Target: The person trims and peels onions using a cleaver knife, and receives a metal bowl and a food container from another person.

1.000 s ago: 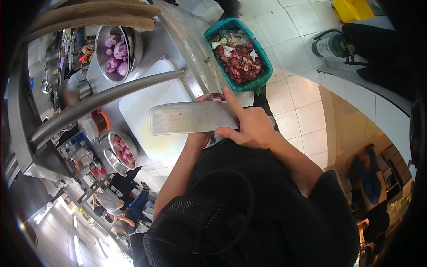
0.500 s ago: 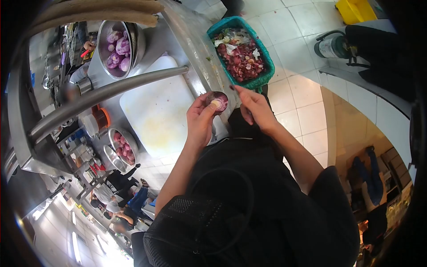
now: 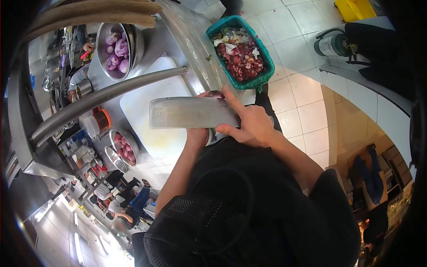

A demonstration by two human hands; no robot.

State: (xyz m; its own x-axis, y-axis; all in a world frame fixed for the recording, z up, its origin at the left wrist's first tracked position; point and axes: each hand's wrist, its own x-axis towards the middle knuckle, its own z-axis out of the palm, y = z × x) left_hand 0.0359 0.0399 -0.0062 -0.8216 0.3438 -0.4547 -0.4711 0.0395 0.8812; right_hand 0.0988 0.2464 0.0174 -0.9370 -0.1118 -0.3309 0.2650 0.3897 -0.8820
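My right hand point(image 3: 255, 124) grips a cleaver point(image 3: 191, 113), its broad blade lying across in front of my left hand. The handle is hidden in my fingers. Behind the blade, my left hand point(image 3: 198, 134) holds a red onion point(image 3: 215, 94); only the onion's upper edge shows, close to my right index finger. Most of the left fingers are covered by the blade. Under both hands' left side lies a white cutting board point(image 3: 153, 95) on the steel counter. Past my hands, a teal-lined bin point(image 3: 272, 66) is full of onion skins and scraps.
A steel bowl point(image 3: 103, 66) of peeled purple onions stands at the upper left. Another bowl point(image 3: 134, 144) holds unpeeled red onions. A metal rail point(image 3: 111, 91) crosses over the board. A fire extinguisher point(image 3: 328, 46) and a yellow container point(image 3: 353, 10) are at right. Several people work farther off.
My right hand has come left and turned, bringing the cleaver's flat blade into view over my left hand. The onion's cut face, visible before, is now mostly hidden.
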